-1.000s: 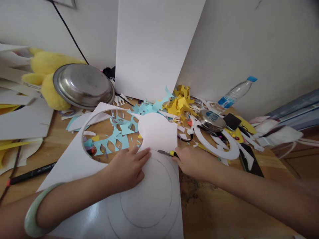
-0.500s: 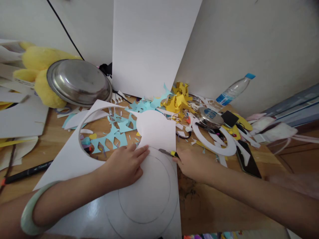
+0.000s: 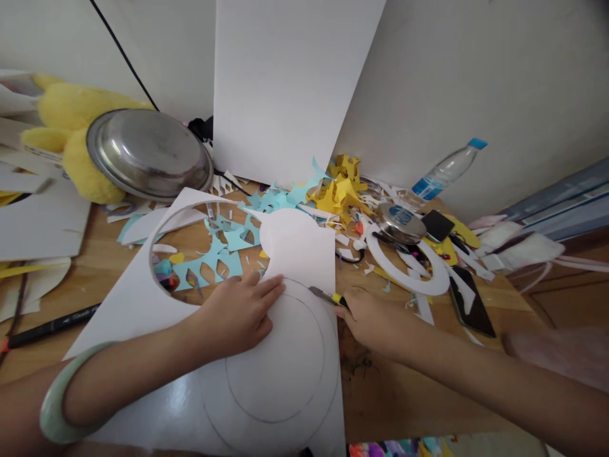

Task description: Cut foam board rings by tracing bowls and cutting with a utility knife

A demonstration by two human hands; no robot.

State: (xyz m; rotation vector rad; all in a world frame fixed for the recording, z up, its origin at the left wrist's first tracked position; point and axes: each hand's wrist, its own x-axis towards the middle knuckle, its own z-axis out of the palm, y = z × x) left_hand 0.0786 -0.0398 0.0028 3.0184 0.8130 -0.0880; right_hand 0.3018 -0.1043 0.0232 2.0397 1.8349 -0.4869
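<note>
A white foam board (image 3: 157, 374) lies before me, with a large round hole at its upper left and two pencilled circles, one inside the other, at its lower right. My left hand (image 3: 242, 311) lies flat on the board, fingers stretched out over the top left of the drawn circles. My right hand (image 3: 364, 312) grips a yellow and black utility knife (image 3: 328, 297). Its blade tip meets the board near the upper part of the outer circle. Fingers of the right hand are partly hidden behind the hand itself.
Blue paper scraps (image 3: 223, 260) and yellow paper scraps (image 3: 345, 190) lie behind the board. A steel basin (image 3: 155, 152) leans by a yellow plush toy (image 3: 80, 108). To the right are a white ring (image 3: 438, 279), a phone (image 3: 471, 304) and a tilted plastic bottle (image 3: 450, 170).
The knife and my right hand have moved slightly right and down, along the outer drawn circle. My left hand has stayed in place on the board.
</note>
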